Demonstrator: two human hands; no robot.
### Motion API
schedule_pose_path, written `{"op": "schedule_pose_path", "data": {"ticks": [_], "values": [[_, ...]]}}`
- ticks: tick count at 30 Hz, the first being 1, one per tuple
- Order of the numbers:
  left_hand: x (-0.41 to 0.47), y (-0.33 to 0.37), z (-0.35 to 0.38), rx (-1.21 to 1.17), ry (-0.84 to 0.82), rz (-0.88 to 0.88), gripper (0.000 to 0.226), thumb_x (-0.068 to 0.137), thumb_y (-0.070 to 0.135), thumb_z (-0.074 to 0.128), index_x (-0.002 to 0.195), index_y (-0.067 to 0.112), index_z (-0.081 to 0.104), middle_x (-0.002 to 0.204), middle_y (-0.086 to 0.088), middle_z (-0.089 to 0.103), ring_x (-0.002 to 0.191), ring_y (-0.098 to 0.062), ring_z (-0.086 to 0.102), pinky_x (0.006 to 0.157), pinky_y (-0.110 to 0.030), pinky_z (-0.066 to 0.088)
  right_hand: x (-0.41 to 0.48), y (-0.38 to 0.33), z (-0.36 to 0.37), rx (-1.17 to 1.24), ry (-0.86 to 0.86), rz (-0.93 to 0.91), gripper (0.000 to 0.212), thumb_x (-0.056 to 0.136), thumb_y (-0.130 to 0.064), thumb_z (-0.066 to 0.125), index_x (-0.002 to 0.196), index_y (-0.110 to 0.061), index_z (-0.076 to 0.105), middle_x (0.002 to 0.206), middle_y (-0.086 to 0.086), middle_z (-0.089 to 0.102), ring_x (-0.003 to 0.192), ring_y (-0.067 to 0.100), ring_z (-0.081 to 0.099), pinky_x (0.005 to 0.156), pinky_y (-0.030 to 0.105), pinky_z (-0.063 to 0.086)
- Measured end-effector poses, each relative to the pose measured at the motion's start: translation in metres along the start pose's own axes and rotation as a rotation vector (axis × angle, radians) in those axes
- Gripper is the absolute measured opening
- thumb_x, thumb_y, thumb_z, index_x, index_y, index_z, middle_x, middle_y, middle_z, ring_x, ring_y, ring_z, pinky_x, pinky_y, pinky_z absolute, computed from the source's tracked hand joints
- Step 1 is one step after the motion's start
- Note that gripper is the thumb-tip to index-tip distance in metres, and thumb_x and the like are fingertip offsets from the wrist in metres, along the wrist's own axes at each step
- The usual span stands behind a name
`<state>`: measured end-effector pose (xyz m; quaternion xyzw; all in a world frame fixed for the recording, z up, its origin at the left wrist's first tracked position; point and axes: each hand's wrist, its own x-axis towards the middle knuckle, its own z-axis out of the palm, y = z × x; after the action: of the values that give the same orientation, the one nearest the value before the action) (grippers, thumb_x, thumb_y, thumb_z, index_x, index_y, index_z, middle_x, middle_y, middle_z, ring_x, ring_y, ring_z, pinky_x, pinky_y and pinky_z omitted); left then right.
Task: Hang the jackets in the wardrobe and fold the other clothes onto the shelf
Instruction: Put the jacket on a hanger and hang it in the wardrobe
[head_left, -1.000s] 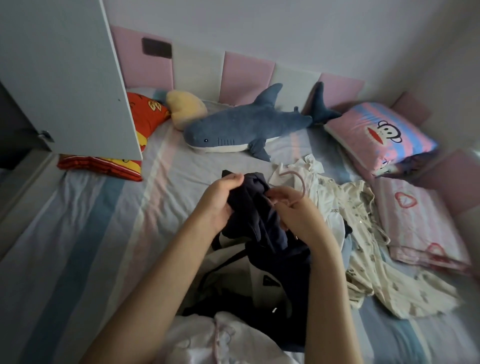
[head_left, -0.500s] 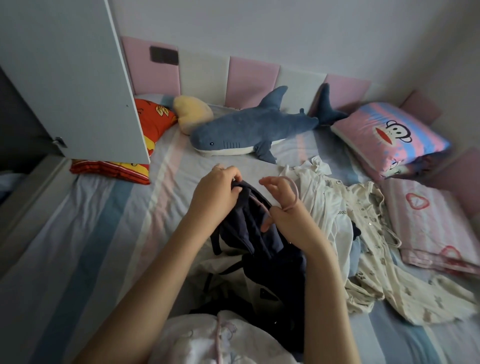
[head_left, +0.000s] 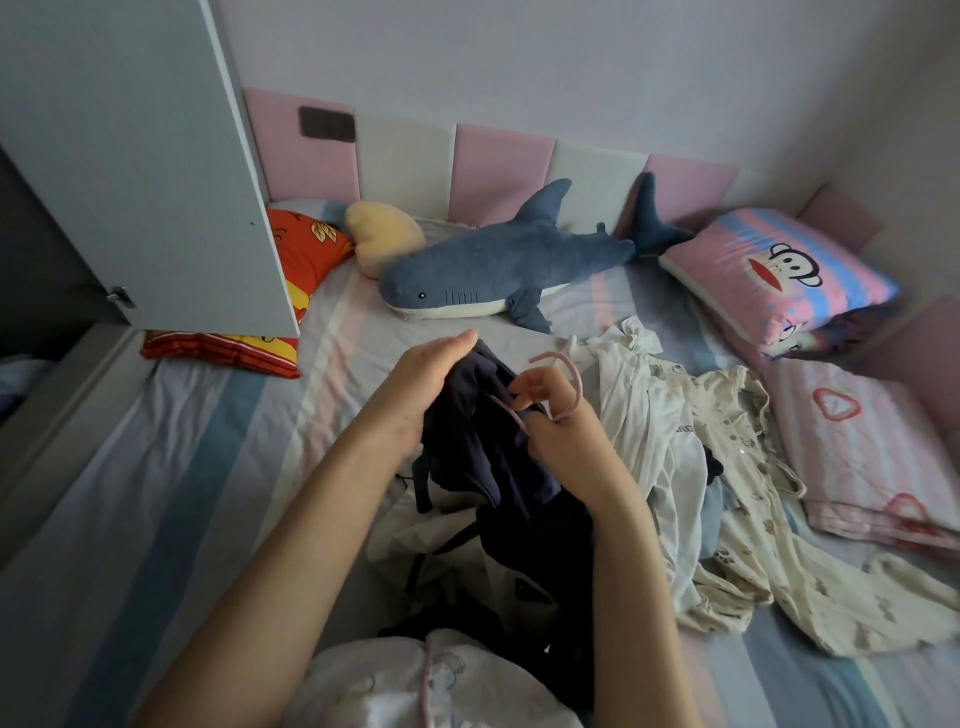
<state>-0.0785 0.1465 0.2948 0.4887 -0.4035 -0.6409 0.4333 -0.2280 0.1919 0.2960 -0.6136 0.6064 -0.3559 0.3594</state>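
1. Striped bed sheet (head_left: 182, 493) fills our view, with a grey wardrobe door (head_left: 130, 156) open over its far left corner.
2. Our left hand (head_left: 415, 400) lies straight-fingered against the dark jacket (head_left: 478, 457), mid-bed.
3. Our right hand (head_left: 556, 441) pinches the pink hanger (head_left: 576, 389) at the jacket's top.
4. Cream clothes (head_left: 727, 493) lie heaped toward the right edge, a plush shark (head_left: 493, 270) near the far edge.

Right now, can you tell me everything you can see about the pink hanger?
The pink hanger is thin and pale pink, with a matte look. Its curved hook loops up above the right hand, which grips its neck. One slim arm slants down-left into the dark navy garment, which hides the rest. The left hand rests flat against that garment, not the hanger. It is held above the striped bed.
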Motion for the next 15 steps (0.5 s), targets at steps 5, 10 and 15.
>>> {"op": "schedule_pose_path", "data": {"ticks": [5,10,15], "values": [[0.001,0.001,-0.005,0.451,-0.039,0.396,0.018,0.068,0.019,0.063,0.070,0.001,0.058,0.076,0.003,0.051,0.072,-0.004,0.049,0.069,-0.018,0.038,0.000,-0.003,-0.003,-0.117,-0.119,0.004,0.042,0.084,0.007,0.038,0.100,-0.018,0.068,0.067,-0.020,0.053,0.047,-0.006,0.046,0.057,0.019,0.036],[0.007,-0.002,-0.002,0.636,0.155,0.463,0.017,0.076,0.011,0.069,0.087,0.011,0.056,0.069,0.004,0.057,0.066,-0.006,0.052,0.064,-0.025,0.041,-0.005,-0.008,-0.005,-0.177,-0.186,-0.001,0.052,0.077,0.009,0.041,0.095,-0.035,0.062,0.051,-0.013,0.056,0.065,0.016,0.061,0.074,0.033,0.053],[0.008,0.004,-0.012,0.938,0.231,0.544,0.015,0.082,0.029,0.071,0.081,0.015,0.067,0.077,0.002,0.068,0.076,-0.016,0.061,0.070,-0.034,0.050,-0.004,-0.002,-0.001,-0.120,-0.121,-0.030,0.044,0.081,0.005,0.045,0.094,-0.037,0.048,0.096,-0.010,0.061,0.071,0.024,0.065,0.080,0.045,0.052]]}}
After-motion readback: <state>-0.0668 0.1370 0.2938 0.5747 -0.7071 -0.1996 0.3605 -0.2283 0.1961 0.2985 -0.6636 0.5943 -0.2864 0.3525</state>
